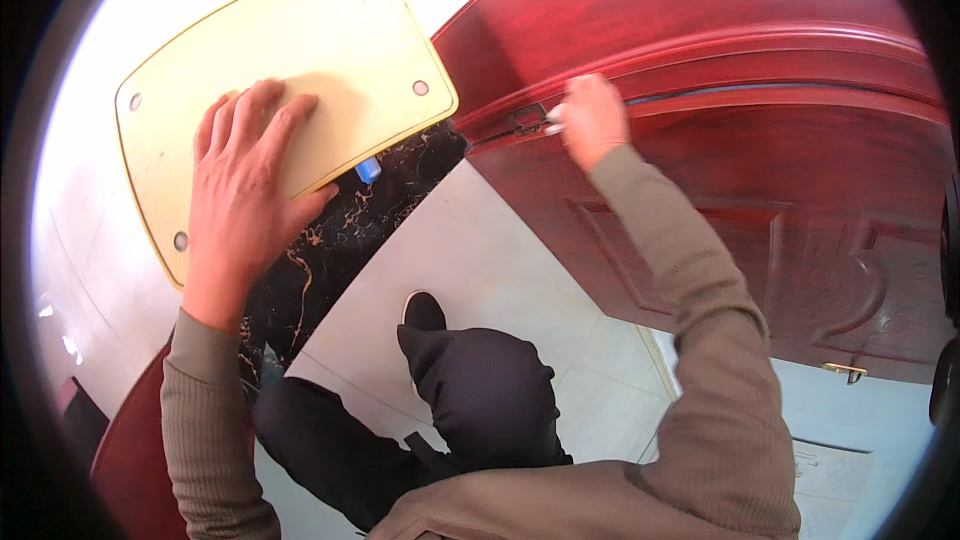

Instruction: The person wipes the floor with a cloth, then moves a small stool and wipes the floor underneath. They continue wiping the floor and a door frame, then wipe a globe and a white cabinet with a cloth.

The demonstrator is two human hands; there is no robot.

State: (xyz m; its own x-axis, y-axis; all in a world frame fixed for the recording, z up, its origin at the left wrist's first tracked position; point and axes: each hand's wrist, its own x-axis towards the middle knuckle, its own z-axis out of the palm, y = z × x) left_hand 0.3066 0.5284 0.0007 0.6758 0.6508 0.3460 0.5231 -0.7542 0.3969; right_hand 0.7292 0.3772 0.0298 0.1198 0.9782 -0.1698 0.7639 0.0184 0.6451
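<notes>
My left hand (251, 157) lies with spread fingers on a pale yellow board (352, 45) with rounded corners and a round fitting near each corner; its thumb is at the board's lower edge. Beside a dark metal hinge (529, 117) on a reddish-brown wooden door (675, 157), my right hand (595, 116) is curled around a small white thing (554, 120), mostly hidden by the fingers. Part of a blue object (368, 169) shows from under the board's edge.
A black marble threshold (337, 217) with gold veins runs below the board. Pale floor tiles (465, 240) lie under my feet. A brass latch (845, 371) sits on the door's far edge. At the lower left is a dark red panel (139, 450).
</notes>
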